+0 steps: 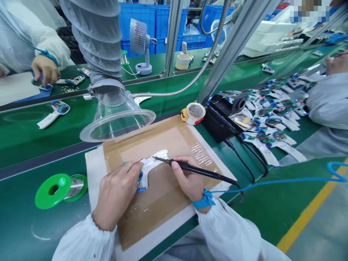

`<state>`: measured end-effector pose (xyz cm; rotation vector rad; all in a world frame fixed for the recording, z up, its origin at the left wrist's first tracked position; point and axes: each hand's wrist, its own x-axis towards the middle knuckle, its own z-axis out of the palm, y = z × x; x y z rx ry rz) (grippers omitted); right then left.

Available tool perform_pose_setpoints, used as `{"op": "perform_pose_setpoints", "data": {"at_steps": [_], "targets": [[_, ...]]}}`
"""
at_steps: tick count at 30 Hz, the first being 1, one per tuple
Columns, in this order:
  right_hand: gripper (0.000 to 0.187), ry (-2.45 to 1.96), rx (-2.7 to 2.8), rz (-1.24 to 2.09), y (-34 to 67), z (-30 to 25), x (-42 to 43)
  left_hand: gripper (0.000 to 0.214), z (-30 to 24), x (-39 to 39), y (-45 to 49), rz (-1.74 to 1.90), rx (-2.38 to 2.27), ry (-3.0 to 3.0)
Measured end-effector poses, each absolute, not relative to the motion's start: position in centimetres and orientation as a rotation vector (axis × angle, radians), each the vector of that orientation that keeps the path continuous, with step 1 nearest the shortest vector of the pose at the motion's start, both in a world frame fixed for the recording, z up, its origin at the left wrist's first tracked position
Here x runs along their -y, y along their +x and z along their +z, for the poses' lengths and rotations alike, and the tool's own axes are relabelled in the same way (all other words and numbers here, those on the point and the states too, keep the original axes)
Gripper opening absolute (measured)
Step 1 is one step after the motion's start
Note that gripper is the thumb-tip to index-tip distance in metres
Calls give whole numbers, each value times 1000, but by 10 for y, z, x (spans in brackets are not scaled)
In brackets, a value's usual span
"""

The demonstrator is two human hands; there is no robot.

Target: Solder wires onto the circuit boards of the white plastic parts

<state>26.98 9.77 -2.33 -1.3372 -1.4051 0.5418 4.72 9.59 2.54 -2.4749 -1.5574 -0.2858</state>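
My left hand [116, 192] is shut on a white plastic handle-shaped piece [153, 163], which has a small green circuit board and blue wires at its lower end. My right hand [189, 179] grips a black soldering iron [201, 172], its thin metal tip reaching over the white piece. I cannot tell if the tip touches it. Both hands rest above a taped cardboard mat [174, 206] laid on a white sheet. Part of the circuit board is hidden behind my left fingers. A blue strap [203, 200] circles my right wrist.
A green solder spool [58, 190] lies left of the mat. A clear fume hood [116, 121] hangs just beyond it, near a black soldering station [223, 116] and a tip-cleaner tin [195, 113]. Several wired white pieces [274, 116] are heaped to the right. Co-workers' hands [45, 69] and sleeves [328, 105] appear at both sides.
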Motion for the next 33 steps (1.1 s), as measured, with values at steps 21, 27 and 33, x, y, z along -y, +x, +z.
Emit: {"op": "perform_pose_setpoints", "data": {"at_steps": [21, 27, 33], "targets": [[4, -1328, 1412, 541, 269, -18, -95, 27, 21, -91, 48, -194, 1580, -2501], [4, -1312, 1409, 541, 269, -17, -95, 26, 23, -91, 48, -244, 1560, -2502], [4, -1317, 1415, 546, 269, -17, -96, 25, 20, -97, 53, -201, 1600, -2520]]}}
